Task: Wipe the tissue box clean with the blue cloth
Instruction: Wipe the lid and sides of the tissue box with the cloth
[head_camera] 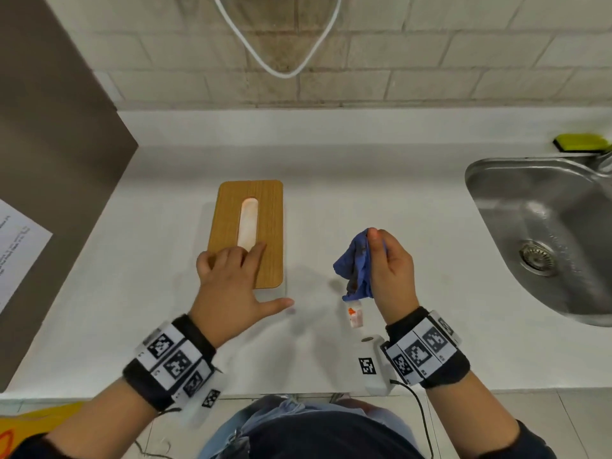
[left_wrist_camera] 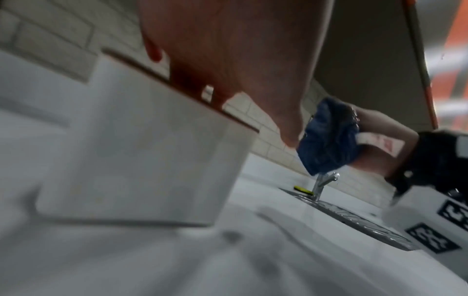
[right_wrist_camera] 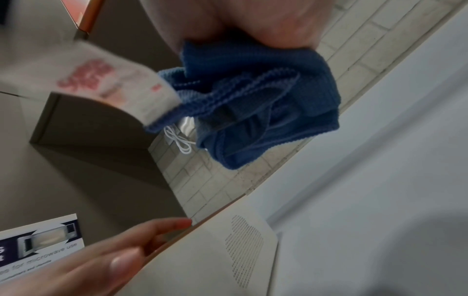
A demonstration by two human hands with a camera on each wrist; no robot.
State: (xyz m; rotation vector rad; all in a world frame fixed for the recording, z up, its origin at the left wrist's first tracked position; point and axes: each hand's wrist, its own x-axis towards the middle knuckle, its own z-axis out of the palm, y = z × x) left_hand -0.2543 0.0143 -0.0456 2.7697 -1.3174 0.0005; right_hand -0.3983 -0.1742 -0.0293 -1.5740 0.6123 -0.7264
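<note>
Left hand [head_camera: 231, 286] rests on tissue box [head_camera: 265, 207]; right hand [head_camera: 392, 273] grips blue cloth [head_camera: 356, 270].

White countertop [head_camera: 364, 180], smooth and matte, ran along a pale tiled wall at its far edge. On it stood a tissue box [head_camera: 265, 207], white-sided with a wood-grain lid and a long oval slot, set left of centre with its long side running away from the viewer. A stainless steel sink [head_camera: 490, 180] was set into the counter at the right. A yellow-green sponge [head_camera: 578, 142] with a dark underside lay on the counter behind the sink, near the wall.
</note>
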